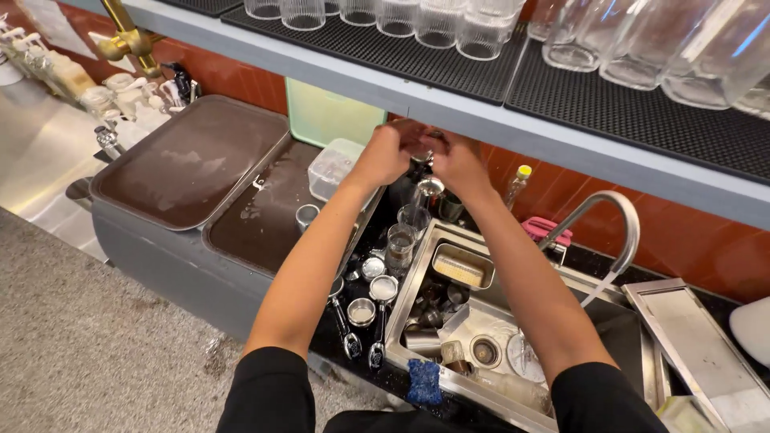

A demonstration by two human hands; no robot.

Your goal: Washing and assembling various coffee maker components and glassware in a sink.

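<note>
Both my arms reach forward under the grey shelf. My left hand [387, 152] and my right hand [459, 163] meet around a small dark object [420, 152] with a metal part just beneath the shelf edge. What the object is stays hidden by my fingers. Below my hands stand a metal jigger [430, 188], a clear glass [414, 216] and a taller glass [400, 244] on the black counter beside the sink.
A steel sink [561, 281] holds metal cups, a rectangular tin [462, 266] and glassware, with a curved tap [622, 232] running water. A blue sponge [423, 380] lies on its front rim. Two brown trays [192, 160] lie at left. Glasses stand on the shelf [449, 104] overhead.
</note>
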